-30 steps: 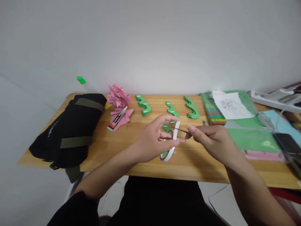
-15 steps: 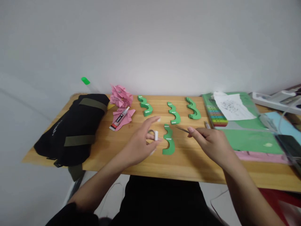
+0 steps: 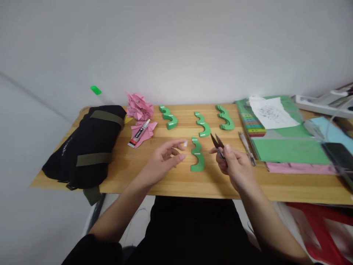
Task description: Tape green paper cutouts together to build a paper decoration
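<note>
Right hand [image 3: 233,162] grips snips [image 3: 217,146], blades apart. Left hand [image 3: 163,159] loosely curled, thumb clear, white bit [image 3: 185,143] on 1 fingertip; green wavy piece [image 3: 200,159] at its 3 o'clock.

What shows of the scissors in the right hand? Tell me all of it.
The scissors are small and dark, with two narrow, pointed blades that look like metal. The blades stand apart in a slim V, tips pointing away from the person and slightly left. The right hand grips them, its thumb and fingers hiding most of the handle end. They appear to be held above the wooden table, to the right of the nearest green wavy piece.
</note>
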### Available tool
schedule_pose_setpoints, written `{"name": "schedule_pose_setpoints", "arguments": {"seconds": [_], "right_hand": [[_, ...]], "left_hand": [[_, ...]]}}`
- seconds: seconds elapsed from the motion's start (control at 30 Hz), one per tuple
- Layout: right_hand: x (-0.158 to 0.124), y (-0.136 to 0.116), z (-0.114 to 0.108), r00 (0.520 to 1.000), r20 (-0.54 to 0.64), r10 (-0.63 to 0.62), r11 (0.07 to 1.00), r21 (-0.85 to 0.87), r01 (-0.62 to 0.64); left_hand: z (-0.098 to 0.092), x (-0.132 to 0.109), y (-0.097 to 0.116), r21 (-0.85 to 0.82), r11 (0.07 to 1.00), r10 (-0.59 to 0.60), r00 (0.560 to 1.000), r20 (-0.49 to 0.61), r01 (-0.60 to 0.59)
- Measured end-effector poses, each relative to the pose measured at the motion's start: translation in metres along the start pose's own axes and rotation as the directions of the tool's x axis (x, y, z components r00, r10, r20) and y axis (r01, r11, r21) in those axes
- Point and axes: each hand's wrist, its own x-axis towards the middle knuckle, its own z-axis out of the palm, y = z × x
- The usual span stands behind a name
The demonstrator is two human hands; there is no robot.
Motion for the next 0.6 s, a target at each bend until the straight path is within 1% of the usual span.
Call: {"name": "schedule_pose_setpoints", "arguments": {"seconds": [0.03, 0.07, 0.1, 0.13, 0.2, 0.27, 0.3, 0.33, 0.37, 0.4, 0.43, 0.47, 0.5, 0.6], "right_hand": [[-0.001, -0.002, 0.005, 1.000, -0.005, 0.015, 0.998, 0.062, -0.015], [-0.002, -0.005, 0.010, 1.000, -0.008, 0.023, 0.995, 0.099, -0.022], [-0.003, -0.007, 0.015, 1.000, -0.008, 0.025, 0.993, 0.116, -0.024], [-0.004, -0.010, 0.019, 1.000, -0.010, 0.023, 0.992, 0.123, -0.022], [-0.005, -0.014, 0.023, 1.000, -0.010, 0.015, 0.991, 0.130, -0.013], [-0.007, -0.017, 0.024, 1.000, 0.002, 0.007, 0.992, 0.124, -0.007], [-0.008, -0.017, 0.023, 1.000, 0.012, 0.005, 0.992, 0.123, -0.006], [-0.009, -0.017, 0.022, 1.000, 0.023, 0.005, 0.992, 0.127, -0.007], [-0.010, -0.016, 0.021, 0.999, 0.032, 0.007, 0.991, 0.134, -0.011], [-0.012, -0.015, 0.020, 0.999, 0.034, 0.010, 0.990, 0.142, -0.015], [-0.013, -0.015, 0.019, 1.000, 0.029, 0.011, 0.989, 0.146, -0.015], [-0.014, -0.015, 0.019, 1.000, 0.017, 0.007, 0.990, 0.142, -0.009], [-0.015, -0.016, 0.018, 1.000, 0.007, -0.003, 0.992, 0.128, 0.002], [-0.019, -0.021, 0.018, 0.999, 0.006, -0.049, 0.998, 0.048, 0.048]], "left_hand": [[0.004, -0.003, 0.004, -0.171, 0.984, -0.034, 0.998, 0.060, 0.044], [0.008, -0.005, 0.007, -0.297, 0.951, -0.060, 0.992, 0.111, 0.091], [0.012, -0.007, 0.008, -0.379, 0.916, -0.077, 0.986, 0.149, 0.129], [0.016, -0.008, 0.009, -0.428, 0.890, -0.087, 0.980, 0.178, 0.156], [0.021, -0.009, 0.009, -0.452, 0.873, -0.094, 0.972, 0.217, 0.185], [0.023, -0.009, 0.007, -0.388, 0.911, -0.065, 0.977, 0.204, 0.142], [0.024, -0.009, 0.006, -0.313, 0.947, -0.027, 0.986, 0.165, 0.078], [0.024, -0.009, 0.005, -0.209, 0.978, 0.034, 0.995, 0.099, -0.012], [0.025, -0.009, 0.004, -0.082, 0.990, 0.117, 0.993, 0.013, -0.115], [0.025, -0.009, 0.003, 0.052, 0.977, 0.209, 0.975, -0.074, -0.205], [0.026, -0.009, 0.003, 0.165, 0.949, 0.290, 0.947, -0.139, -0.267], [0.027, -0.008, 0.002, 0.238, 0.924, 0.344, 0.923, -0.172, -0.300], [0.028, -0.008, 0.002, 0.266, 0.911, 0.369, 0.912, -0.178, -0.317], [0.031, -0.006, 0.004, 0.214, 0.921, 0.353, 0.929, -0.112, -0.324]]}}
